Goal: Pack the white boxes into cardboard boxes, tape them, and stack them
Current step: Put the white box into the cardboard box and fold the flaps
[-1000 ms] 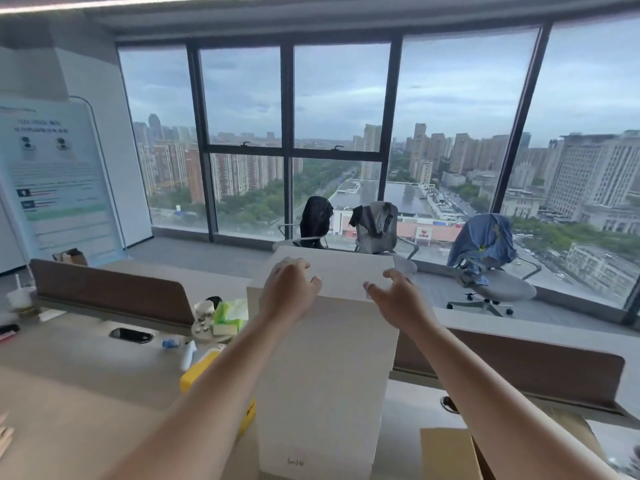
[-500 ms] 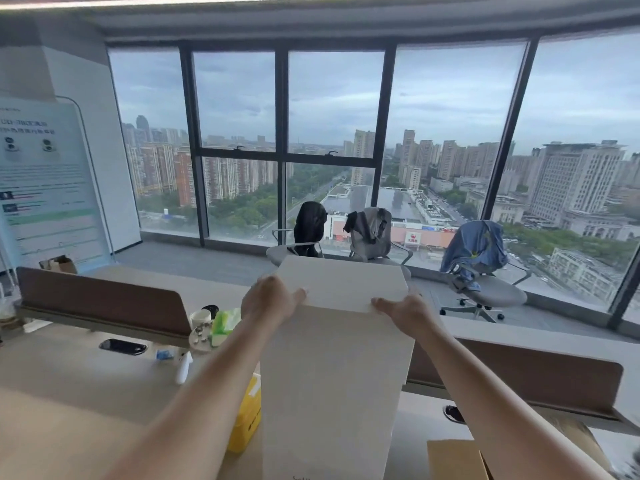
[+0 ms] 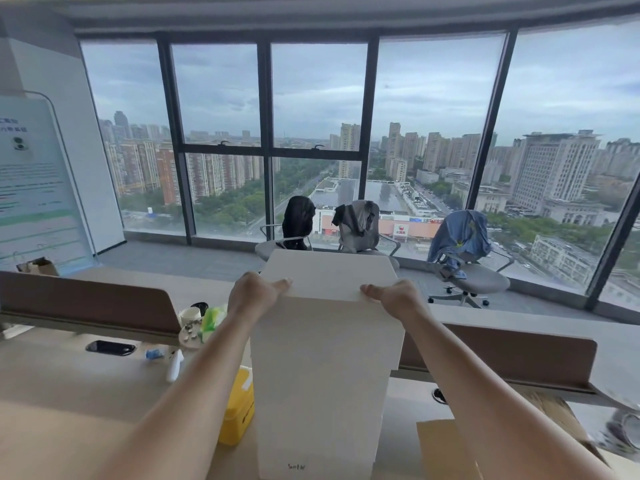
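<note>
Left hand [image 3: 255,295] and right hand [image 3: 399,299] clasp the top corners of a tall white box [image 3: 322,375], upright at the table [image 3: 69,386], thumbs on its lid; stiff, smooth-sided and bulky, it probably wants support lower down.

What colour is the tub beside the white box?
Yellow. The tub shows in the head view, left of the white box.

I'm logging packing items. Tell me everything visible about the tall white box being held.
The white box is tall, plain, matte, seemingly cardboard, closed and upright, with small dark print low on its front. The left hand and right hand grip its upper sides, thumbs lying on top. Its base is out of view.
</note>
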`<state>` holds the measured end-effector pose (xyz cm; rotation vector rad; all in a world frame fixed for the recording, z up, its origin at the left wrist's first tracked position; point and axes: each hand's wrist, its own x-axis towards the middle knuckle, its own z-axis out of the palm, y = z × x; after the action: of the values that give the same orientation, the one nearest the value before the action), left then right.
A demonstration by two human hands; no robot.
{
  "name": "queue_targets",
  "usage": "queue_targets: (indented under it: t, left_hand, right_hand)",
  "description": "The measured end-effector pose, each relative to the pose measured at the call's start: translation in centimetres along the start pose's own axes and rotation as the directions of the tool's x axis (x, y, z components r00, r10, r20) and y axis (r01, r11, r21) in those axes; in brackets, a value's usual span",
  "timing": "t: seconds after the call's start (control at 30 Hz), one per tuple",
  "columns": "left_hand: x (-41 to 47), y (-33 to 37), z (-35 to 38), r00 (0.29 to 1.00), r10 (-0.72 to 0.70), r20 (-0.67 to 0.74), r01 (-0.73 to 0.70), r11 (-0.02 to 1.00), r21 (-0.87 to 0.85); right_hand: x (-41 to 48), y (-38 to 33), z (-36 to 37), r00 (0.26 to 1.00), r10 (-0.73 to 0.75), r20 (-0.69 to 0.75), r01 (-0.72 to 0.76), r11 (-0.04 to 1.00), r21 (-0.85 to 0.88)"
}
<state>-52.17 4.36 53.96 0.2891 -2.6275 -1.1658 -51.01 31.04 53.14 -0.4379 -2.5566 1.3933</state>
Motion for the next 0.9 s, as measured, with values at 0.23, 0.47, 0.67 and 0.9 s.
queue_targets:
  t: [0.23,0.47,0.67,0.9]
  left_hand:
    - [-2.6,3.7,1.7,0.993,0.108,-0.045,-0.108,0.994,0.009]
    - [-6.6,10.7,7.3,0.967,0.244,0.078,-0.243,0.97,-0.016]
    - [-12.1,16.3,14.2,0.937,0.299,0.179,-0.294,0.954,-0.055]
    - [-20.1,20.6,22.6,0.932,0.246,0.267,-0.225,0.968,-0.108]
  right_hand:
    - [-0.1,2.6,-5.0,0.999,-0.03,-0.019,0.031,0.997,0.075]
    - [-2.4,7.4,-14.4,0.984,0.019,-0.18,-0.003,0.996,0.087]
    - [-4.3,13.8,-23.0,0.963,0.114,-0.244,-0.093,0.991,0.096]
    - [-4.8,23.1,-30.9,0.955,0.142,-0.261,-0.125,0.989,0.08]
